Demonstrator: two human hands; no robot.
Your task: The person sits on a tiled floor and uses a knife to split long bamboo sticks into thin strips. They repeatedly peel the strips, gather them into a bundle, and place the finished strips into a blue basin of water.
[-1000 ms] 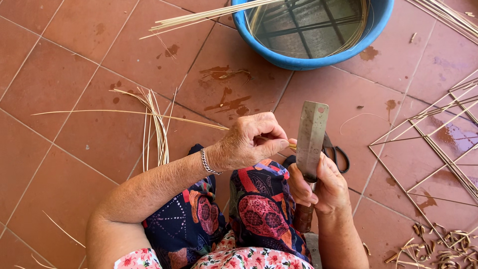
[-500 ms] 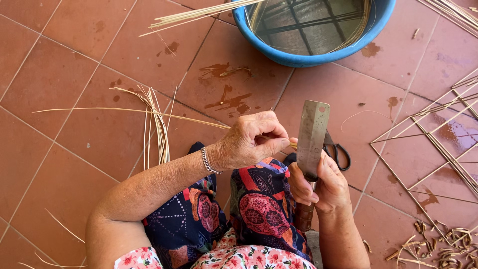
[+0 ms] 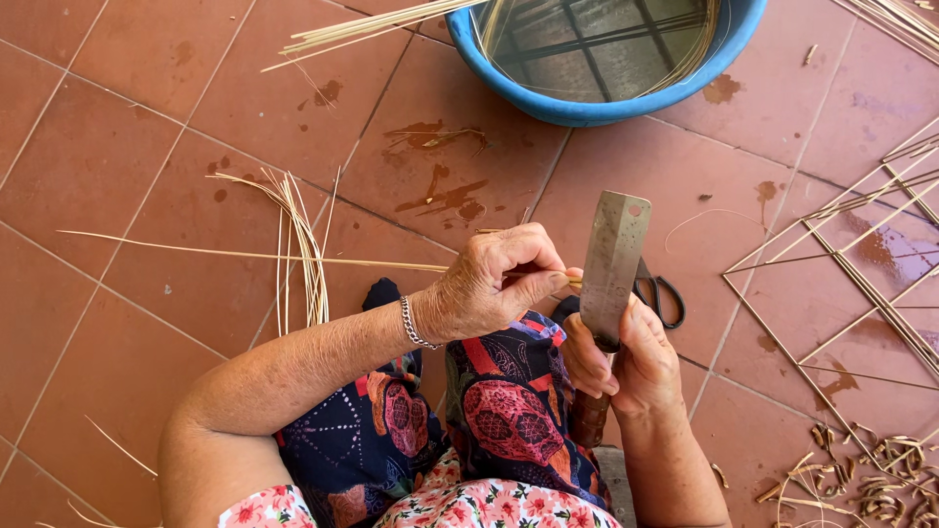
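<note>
My left hand (image 3: pixel 494 284), with a silver bracelet at the wrist, pinches a long thin pale strip (image 3: pixel 245 256) that runs off to the left across the floor tiles. My right hand (image 3: pixel 626 357) grips the wooden handle of a broad flat metal knife (image 3: pixel 613 262), blade upright, its edge against the strip beside my left fingertips. Both hands work above my lap, which is covered in dark patterned cloth (image 3: pixel 509 411).
A blue basin (image 3: pixel 587 108) of water with soaking strips sits ahead. A loose bundle of strips (image 3: pixel 303 244) lies left, more at the top (image 3: pixel 372 27). Black scissors (image 3: pixel 660 293) lie by the knife. A woven lattice frame (image 3: pixel 851 284) and curled shavings (image 3: pixel 880 469) lie right.
Both hands stay nearly in place; the knife and the left-hand grip on the strip shift only slightly.
</note>
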